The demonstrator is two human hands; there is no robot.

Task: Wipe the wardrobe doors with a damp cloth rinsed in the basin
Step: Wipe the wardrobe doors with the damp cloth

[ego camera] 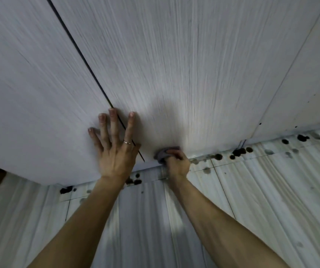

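Down low at the foot of the wardrobe, the left hand (116,151) lies flat on the pale wood-grain doors, fingers straight and fanned wide, gripping nothing. It straddles the dark gap (81,55) between the left door (29,93) and the middle door (174,64): index finger on the middle panel, the other fingers on the left one. A thin ring (127,142) shows on the index finger. Over to the right hand (177,163): its fingers are curled tight around a bunched grey cloth (162,154), pressing it against the very bottom of the middle door, right at the lower edge where door meets floor. The cloth sits just beside the left hand's thumb, the two hands close but apart. A third door (310,84) runs off to the right behind a fine seam. Below the doors lies a white tiled floor (271,190) streaked with grey, and dark spots (238,151) are scattered along it near the wardrobe's base. Both bare forearms reach up from the bottom of the view.
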